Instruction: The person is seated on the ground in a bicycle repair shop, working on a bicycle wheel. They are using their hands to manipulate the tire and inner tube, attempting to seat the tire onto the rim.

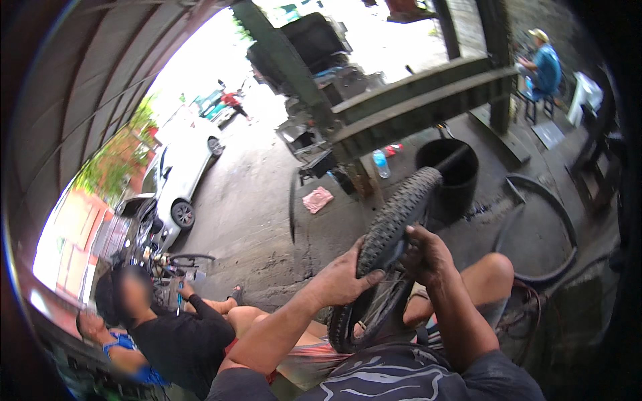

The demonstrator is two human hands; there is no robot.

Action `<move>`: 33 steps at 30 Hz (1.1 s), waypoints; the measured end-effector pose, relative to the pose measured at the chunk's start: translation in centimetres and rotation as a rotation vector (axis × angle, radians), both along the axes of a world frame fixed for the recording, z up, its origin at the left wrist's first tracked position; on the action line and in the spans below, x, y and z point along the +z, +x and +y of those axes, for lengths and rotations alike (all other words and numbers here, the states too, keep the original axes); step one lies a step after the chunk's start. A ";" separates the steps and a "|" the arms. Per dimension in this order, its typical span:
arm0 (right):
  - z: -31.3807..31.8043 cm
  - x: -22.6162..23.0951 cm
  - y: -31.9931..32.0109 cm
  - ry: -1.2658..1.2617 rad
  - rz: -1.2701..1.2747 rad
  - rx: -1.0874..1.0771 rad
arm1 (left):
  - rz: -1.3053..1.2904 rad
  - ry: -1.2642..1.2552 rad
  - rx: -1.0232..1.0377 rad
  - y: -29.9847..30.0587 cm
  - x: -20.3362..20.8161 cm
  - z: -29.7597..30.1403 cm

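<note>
A knobby black bicycle tire (400, 200) on a spoked wheel stands upright and tilted between my legs, its far end beside a black bucket. My left hand (342, 275) wraps around the tire's left side, with the thumb over the tread. On the opposite side, my right hand (428, 255) has its fingers curled at the tire's inner edge, gripping there. A dark strip shows between the two hands along the sidewall; whether it is the tire's edge or an inner tube, I cannot tell. The lower wheel is partly hidden by my hands and legs.
The black bucket (428, 155) stands just beyond the tire, near a plastic bottle (381, 164) and a green beam frame (414, 100). A black tire loop (572, 230) lies right. A pink cloth (317, 199) lies ahead. A person in black (180, 347) sits close at left.
</note>
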State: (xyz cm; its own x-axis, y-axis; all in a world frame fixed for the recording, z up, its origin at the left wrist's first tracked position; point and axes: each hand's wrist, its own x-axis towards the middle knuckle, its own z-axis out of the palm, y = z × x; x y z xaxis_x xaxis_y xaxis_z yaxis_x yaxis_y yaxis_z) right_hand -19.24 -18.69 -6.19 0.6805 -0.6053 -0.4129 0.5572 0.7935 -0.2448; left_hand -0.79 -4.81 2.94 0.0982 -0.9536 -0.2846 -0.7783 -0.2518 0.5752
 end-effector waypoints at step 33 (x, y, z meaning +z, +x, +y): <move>5.0 -0.1 2.6 -0.363 0.016 0.090 | -0.098 -0.166 0.108 1.0 0.6 1.4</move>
State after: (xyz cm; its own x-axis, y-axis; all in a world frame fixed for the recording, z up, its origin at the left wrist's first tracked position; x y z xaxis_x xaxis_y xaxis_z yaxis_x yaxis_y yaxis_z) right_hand -16.66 -13.71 -6.32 0.7329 -0.6523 -0.1934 0.4830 0.6991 -0.5273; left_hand 0.21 -3.37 3.54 0.2216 -0.9691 -0.1087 -0.8061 -0.2448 0.5388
